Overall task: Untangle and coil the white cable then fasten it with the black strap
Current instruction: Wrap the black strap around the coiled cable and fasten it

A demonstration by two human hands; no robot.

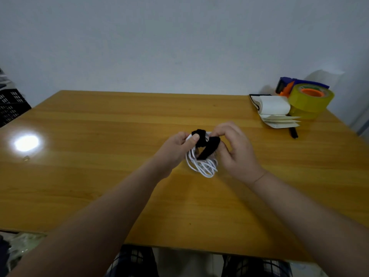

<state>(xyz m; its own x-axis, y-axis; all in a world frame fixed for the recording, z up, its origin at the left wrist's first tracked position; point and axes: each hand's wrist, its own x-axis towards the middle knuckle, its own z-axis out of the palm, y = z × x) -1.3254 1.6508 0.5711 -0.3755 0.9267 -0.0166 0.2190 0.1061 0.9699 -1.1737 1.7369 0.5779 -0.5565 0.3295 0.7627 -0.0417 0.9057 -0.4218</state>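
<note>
While the table (99,176) is carrying a tape roll (311,100) and notebook (273,108) at its far right corner, you are holding the coiled cable (205,167) above its middle. Your left hand (175,148) is pinching the coil, and your right hand (237,152), fingers curled, is gripping the strap (209,148).

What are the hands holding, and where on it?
The left hand grips the coiled white cable at its top, by the black strap; the right hand seems to pinch the strap's free end.
</note>
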